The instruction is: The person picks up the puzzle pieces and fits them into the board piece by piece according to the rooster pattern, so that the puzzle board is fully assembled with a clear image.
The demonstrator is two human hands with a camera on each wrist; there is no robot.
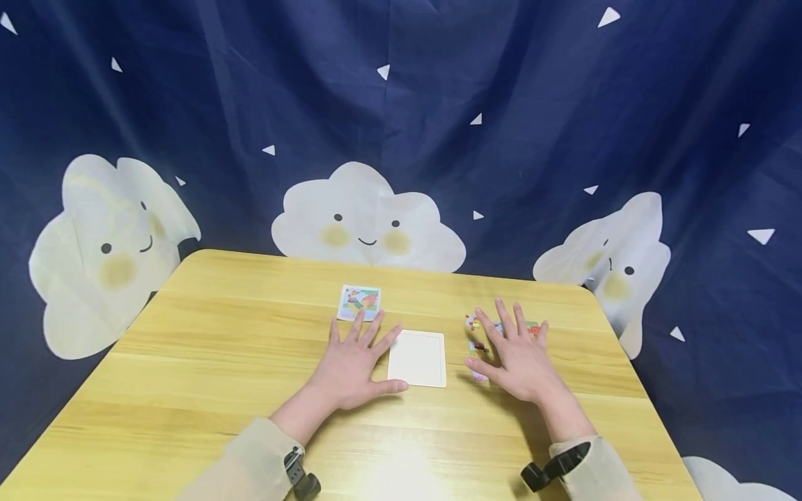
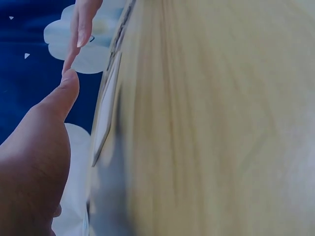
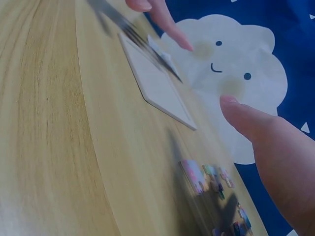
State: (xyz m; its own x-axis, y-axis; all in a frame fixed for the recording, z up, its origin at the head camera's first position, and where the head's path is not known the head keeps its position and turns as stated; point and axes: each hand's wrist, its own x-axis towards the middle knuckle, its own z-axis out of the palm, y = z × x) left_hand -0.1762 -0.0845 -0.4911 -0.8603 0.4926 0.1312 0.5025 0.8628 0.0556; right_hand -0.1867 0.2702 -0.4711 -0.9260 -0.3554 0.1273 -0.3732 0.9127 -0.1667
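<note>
My left hand (image 1: pixel 351 365), fingers spread, hovers over the table at the left edge of a white square board (image 1: pixel 416 358) with a thin raised border. Just beyond its fingertips lies a square card (image 1: pixel 359 301) printed with a colourful picture. Also with fingers spread, my right hand (image 1: pixel 523 358) is above several small, flat, colourful printed pieces (image 1: pixel 477 348) and hides part of them. The right wrist view shows the thumb (image 3: pixel 266 130) raised above the tabletop, with those pieces (image 3: pixel 194 177) below. Neither hand holds anything.
A light wooden table (image 1: pixel 207 348) with rounded far corners carries everything. Behind it hangs a dark blue curtain (image 1: pixel 426 132) with white clouds and small triangles. Dark straps (image 1: pixel 557 466) with small devices sit around both sleeved wrists.
</note>
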